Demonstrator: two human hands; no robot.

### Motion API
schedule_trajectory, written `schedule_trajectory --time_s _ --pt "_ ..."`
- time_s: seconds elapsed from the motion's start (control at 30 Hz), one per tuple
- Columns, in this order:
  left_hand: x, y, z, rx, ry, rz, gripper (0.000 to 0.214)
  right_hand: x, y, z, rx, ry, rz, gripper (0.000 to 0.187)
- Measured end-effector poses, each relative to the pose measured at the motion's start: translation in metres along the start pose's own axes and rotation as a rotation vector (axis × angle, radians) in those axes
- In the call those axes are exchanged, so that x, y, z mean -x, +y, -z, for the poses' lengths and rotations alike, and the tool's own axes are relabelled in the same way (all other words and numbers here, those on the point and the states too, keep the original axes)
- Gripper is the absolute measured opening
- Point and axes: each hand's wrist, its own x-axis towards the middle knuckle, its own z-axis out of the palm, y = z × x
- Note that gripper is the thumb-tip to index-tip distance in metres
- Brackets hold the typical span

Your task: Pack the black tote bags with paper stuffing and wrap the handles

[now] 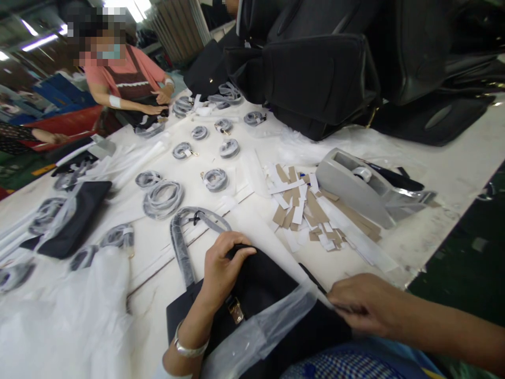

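Observation:
A black handbag (276, 281) lies in front of me at the table's edge, with a gold buckle on its front. My left hand (223, 263) pinches its top edge between thumb and fingers. My right hand (361, 305) is closed at the bag's right edge; its fingertips are partly hidden and slightly blurred. A plastic-wrapped handle (182, 252) arches up from the bag's far left side. Clear plastic film (260, 337) lies across the front of the bag, below the buckle.
Several wrapped strap coils (163, 199) are spread over the white table (252, 216). A grey tape dispenser (351, 184) stands right, beside cardboard strips (294, 202). Large black bags (319, 79) are stacked behind. A co-worker (130, 79) handles something dark at far left.

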Motion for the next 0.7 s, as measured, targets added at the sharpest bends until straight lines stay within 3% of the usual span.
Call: schedule_trajectory --time_s 0.13,0.33,0.47,0.53,0.7 --pt "0.001 -0.006 -0.001 0.005 -0.021 0.048 0.010 0.014 0.006 0.010 0.006 -0.068 -0.017 0.017" --pt "-0.001 -0.009 -0.003 0.022 -0.035 0.032 0.009 0.002 -0.006 0.000 -0.296 0.151 -0.206 0.032" --pt "-0.001 -0.010 -0.003 0.018 -0.124 0.003 0.018 -0.008 -0.010 -0.016 -0.503 0.180 -0.310 0.035" --pt "-0.003 -0.010 -0.004 0.016 -0.155 -0.027 0.026 -0.009 -0.010 -0.019 -0.497 0.184 -0.307 0.034" --pt "-0.007 -0.010 -0.004 0.101 -0.102 -0.029 0.007 -0.004 -0.004 -0.010 -0.304 0.141 -0.160 0.031"
